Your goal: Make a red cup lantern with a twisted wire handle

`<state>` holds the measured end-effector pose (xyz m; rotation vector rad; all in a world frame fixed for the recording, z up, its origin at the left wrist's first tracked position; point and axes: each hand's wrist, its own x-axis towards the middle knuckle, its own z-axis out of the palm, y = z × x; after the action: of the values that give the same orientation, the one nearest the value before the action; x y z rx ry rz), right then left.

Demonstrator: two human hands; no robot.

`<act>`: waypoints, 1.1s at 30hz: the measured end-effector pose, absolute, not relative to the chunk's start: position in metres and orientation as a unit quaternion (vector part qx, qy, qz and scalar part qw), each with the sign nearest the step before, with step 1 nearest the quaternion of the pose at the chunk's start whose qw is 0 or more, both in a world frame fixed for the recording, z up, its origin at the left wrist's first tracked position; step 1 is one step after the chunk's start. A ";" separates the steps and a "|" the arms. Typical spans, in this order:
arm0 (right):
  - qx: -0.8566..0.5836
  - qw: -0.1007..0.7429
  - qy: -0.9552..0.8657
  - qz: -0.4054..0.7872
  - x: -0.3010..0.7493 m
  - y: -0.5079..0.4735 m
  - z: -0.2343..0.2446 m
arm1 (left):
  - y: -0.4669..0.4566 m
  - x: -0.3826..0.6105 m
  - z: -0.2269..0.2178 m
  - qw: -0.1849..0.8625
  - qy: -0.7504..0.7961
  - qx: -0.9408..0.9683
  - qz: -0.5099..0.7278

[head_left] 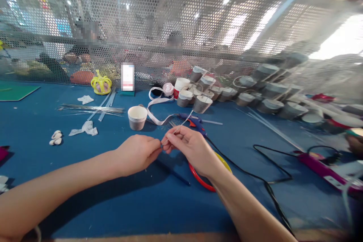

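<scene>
Over the blue table top [119, 196] my two hands meet at the middle. My left hand [137, 154] is closed, its fingertips pinching the lower end of a thin silvery wire [181, 124]. My right hand [190, 147] is also closed in a pinch on the same wire, which slants up and to the right from my fingers. Just behind my right hand lies a blue glue gun [194, 121] with a black cord [255, 176]. A red and yellow ring [202, 181] lies under my right wrist.
A small white cup [137, 117] and a white ribbon [155, 102] sit behind my hands. Several grey-and-white cups [204, 100] pile up at the back right. Thin rods [93, 109], a yellow crown [101, 83] and white scraps [85, 128] lie left. A perforated screen [181, 26] with people beyond it closes the back.
</scene>
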<state>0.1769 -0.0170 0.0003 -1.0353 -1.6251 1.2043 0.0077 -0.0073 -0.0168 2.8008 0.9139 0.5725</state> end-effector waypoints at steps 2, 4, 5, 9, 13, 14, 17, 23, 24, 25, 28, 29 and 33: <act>-0.412 0.421 -0.648 0.483 0.177 -0.016 0.000 | -0.008 0.008 -0.017 0.051 0.306 0.933 0.181; -0.412 0.421 -0.647 0.485 0.177 -0.016 -0.001 | -0.008 0.008 -0.018 0.043 0.310 0.934 0.170; -0.413 0.420 -0.646 0.485 0.176 -0.016 -0.001 | -0.008 0.008 -0.018 0.042 0.312 0.934 0.168; -0.419 0.424 -0.642 0.482 0.177 -0.016 -0.002 | -0.007 0.008 -0.018 0.040 0.323 0.932 0.163; -0.434 0.438 -0.627 0.476 0.179 -0.012 -0.003 | -0.008 0.009 -0.017 0.059 0.339 0.926 0.159; -0.435 0.439 -0.627 0.473 0.180 -0.011 -0.003 | -0.008 0.009 -0.015 0.081 0.342 0.922 0.161; -0.431 0.442 -0.631 0.470 0.180 -0.010 -0.004 | -0.007 0.007 -0.010 0.235 0.356 0.888 0.173; -0.392 0.460 -0.615 0.506 0.182 -0.009 -0.006 | 0.004 -0.001 -0.009 0.671 0.277 0.658 0.198; -0.387 0.459 -0.615 0.511 0.181 -0.010 -0.006 | 0.005 -0.001 -0.011 0.705 0.265 0.627 0.200; -0.385 0.458 -0.615 0.514 0.181 -0.010 -0.007 | 0.006 -0.001 -0.014 0.729 0.258 0.601 0.202; -0.387 0.450 -0.620 0.513 0.179 -0.012 -0.006 | 0.005 0.001 -0.019 0.761 0.254 0.558 0.213; -0.389 0.448 -0.621 0.512 0.179 -0.013 -0.005 | 0.004 0.002 -0.020 0.762 0.257 0.553 0.218; -0.397 0.445 -0.620 0.510 0.178 -0.014 -0.004 | 0.004 0.005 -0.021 0.753 0.270 0.555 0.228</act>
<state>0.1782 -0.0136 -0.0039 -0.9848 -1.5371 1.2639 0.0046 0.0036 -0.0211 1.2104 0.5895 0.4981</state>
